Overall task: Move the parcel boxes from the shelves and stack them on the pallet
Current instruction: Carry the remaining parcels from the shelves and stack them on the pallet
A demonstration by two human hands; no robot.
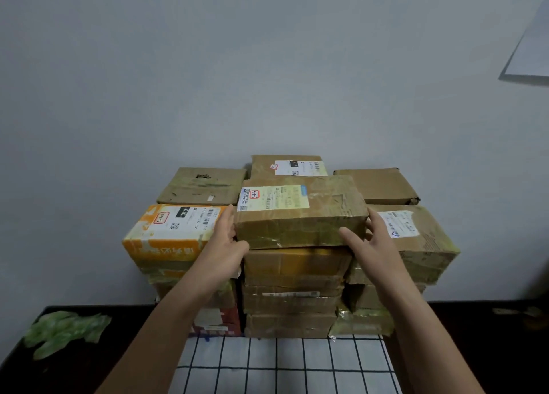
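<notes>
A brown cardboard parcel box wrapped in yellowed tape [300,215] sits at the centre of the frame on top of the middle stack of brown taped boxes [294,277]. A white and pale yellow shipping label covers the left part of its top. It lies slightly askew, and its front edge overhangs the box beneath it.

The left grip [228,242] grasps the left end of this box, fingers laid up along the side and the thumb at the lower front edge. The right grip [374,245] grasps the right end, thumb stretched across the front face and fingers wrapped round the corner. Both bare forearms reach in from the bottom of the frame.

Left of centre, an orange and white carton with a white barcode label [169,230] tops another stack, just beside the left grip. Right of centre, a worn brown box with a torn white label [416,242] tops a third stack, partly behind the right grip.

Three more boxes stand in the back row against the grey wall: a plain scuffed brown box [202,185] at the left, a brown box with a white label [288,164] in the middle and a plain brown box [377,185] at the right.

A white sheet with a black grid pattern [282,364] spreads at the lower centre, in front of the stacks. Crumpled pale green plastic [65,328] lies on the dark surface [74,370] at the lower left. A white paper sheet [531,45] hangs on the wall at the upper right.
</notes>
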